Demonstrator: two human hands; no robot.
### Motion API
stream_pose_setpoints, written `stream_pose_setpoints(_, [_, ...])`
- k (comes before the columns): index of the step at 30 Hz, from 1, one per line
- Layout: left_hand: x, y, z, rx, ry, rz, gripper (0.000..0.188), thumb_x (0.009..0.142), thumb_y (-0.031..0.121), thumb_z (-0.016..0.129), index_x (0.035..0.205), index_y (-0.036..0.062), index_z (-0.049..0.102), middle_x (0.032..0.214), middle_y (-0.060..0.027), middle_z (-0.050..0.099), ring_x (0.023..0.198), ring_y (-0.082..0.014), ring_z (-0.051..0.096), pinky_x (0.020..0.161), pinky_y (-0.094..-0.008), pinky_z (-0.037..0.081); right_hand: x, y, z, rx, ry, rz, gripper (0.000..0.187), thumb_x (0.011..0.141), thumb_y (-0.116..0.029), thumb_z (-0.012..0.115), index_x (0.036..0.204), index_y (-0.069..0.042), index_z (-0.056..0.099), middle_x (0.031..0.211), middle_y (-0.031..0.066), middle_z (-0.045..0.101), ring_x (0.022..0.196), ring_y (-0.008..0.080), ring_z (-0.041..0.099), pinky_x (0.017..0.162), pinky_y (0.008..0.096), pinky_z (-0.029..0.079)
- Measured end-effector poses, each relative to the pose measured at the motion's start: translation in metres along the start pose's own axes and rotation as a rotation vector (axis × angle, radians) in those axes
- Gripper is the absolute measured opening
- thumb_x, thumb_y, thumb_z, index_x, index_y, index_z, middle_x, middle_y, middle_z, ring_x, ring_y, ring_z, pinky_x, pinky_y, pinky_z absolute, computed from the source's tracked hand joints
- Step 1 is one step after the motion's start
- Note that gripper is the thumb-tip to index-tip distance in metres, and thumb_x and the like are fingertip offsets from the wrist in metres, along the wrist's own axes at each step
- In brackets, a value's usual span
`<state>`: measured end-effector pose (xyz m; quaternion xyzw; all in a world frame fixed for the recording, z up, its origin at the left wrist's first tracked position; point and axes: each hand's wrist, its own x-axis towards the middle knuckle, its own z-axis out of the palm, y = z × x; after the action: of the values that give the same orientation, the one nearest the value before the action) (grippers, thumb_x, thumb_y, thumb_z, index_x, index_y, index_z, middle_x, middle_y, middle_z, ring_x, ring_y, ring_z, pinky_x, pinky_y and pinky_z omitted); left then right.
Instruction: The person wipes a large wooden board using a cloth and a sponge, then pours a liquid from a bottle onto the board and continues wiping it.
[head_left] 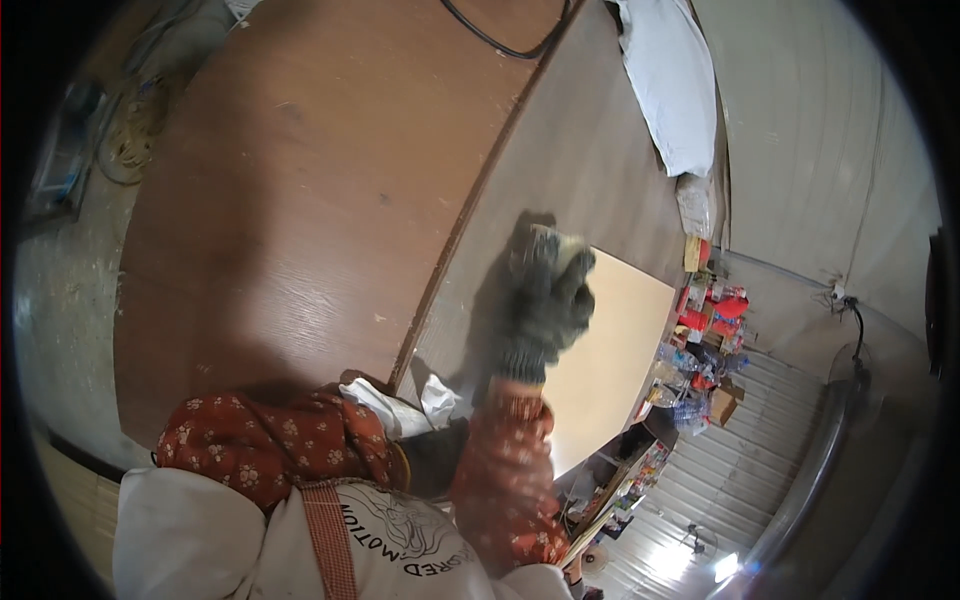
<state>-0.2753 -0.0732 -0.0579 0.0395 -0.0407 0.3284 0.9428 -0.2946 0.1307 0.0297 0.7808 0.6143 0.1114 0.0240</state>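
Observation:
My right hand (550,300), in a dark grey knit glove, reaches out over the grey-brown board. Its fingers are curled round a small pale block (570,243), mostly covered by the glove; its exact kind I cannot make out. Beside this hand lies a cream-coloured flat panel (620,330). My left hand (437,460), also in a dark glove, is low in front of my body, and its fingers are hidden behind my right forearm. Close to it is a crumpled white cloth or paper (400,408). Both forearms wear red floral sleeves.
A large brown board (330,190) lies to the left of the grey-brown board (590,150). A black cable (510,50) curves at the far edge. White fabric (672,90) lies at the far right. Bottles and red packages (705,330) crowd the right side.

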Motion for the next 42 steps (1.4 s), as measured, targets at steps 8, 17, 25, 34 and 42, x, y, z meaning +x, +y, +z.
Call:
stream_pose_setpoints(8, [0.0, 0.011, 0.01, 0.2, 0.007, 0.042, 0.027, 0.094, 0.024, 0.054, 0.114, 0.0061, 0.058, 0.113, -0.0099, 0.06, 0.101, -0.0223, 0.059, 0.084, -0.0368, 0.05, -0.019, 0.004, 0.015, -0.159, 0.177, -0.307, 0.046, 0.084, -0.03, 0.058, 0.13, -0.028, 0.053, 0.127, 0.0175, 0.054, 0.1, 0.0393, 0.058, 0.074, 0.047, 0.052])
stream_pose_setpoints(17, [-0.007, 0.04, 0.042, 0.684, 0.028, 0.138, 0.03, 0.094, 0.025, 0.055, 0.117, 0.0062, 0.057, 0.117, -0.01, 0.059, 0.104, -0.0222, 0.058, 0.087, -0.0381, 0.049, 0.004, 0.007, 0.003, -0.151, 0.538, -0.652, 0.043, 0.079, -0.028, 0.062, 0.12, -0.016, 0.056, 0.118, 0.0208, 0.053, 0.082, 0.032, 0.059, 0.059, 0.0412, 0.052])
stream_pose_setpoints(25, [-0.013, 0.093, 0.054, 0.908, 0.014, 0.079, 0.033, 0.093, 0.026, 0.056, 0.119, 0.0063, 0.056, 0.12, -0.01, 0.058, 0.106, -0.0221, 0.058, 0.09, -0.0392, 0.049, -0.138, 0.119, 0.016, -0.09, 0.192, -0.375, 0.033, 0.079, -0.029, 0.067, 0.112, -0.024, 0.063, 0.13, 0.0153, 0.048, 0.094, 0.0319, 0.053, 0.07, 0.04, 0.05])
stream_pose_setpoints(34, [0.0, 0.189, 0.071, 1.247, 0.054, 0.188, 0.037, 0.092, 0.028, 0.057, 0.122, 0.0064, 0.055, 0.124, -0.0101, 0.057, 0.109, -0.022, 0.057, 0.093, -0.0405, 0.048, -0.3, 0.205, -0.001, 0.098, 0.094, -0.125, 0.057, 0.079, -0.021, 0.068, 0.134, -0.02, 0.053, 0.147, 0.0245, 0.034, 0.107, 0.0417, 0.051, 0.089, 0.049, 0.043])
stream_pose_setpoints(42, [0.091, 0.234, 0.055, 3.015, 0.359, 0.706, 0.044, 0.086, 0.036, 0.062, 0.122, 0.0115, 0.058, 0.119, -0.0103, 0.061, 0.11, -0.0266, 0.057, 0.092, -0.044, 0.045, -0.174, 0.1, -0.006, 0.215, 0.275, -0.19, 0.044, 0.083, -0.021, 0.061, 0.126, -0.02, 0.053, 0.122, 0.0208, 0.05, 0.102, 0.0386, 0.05, 0.085, 0.0513, 0.043])
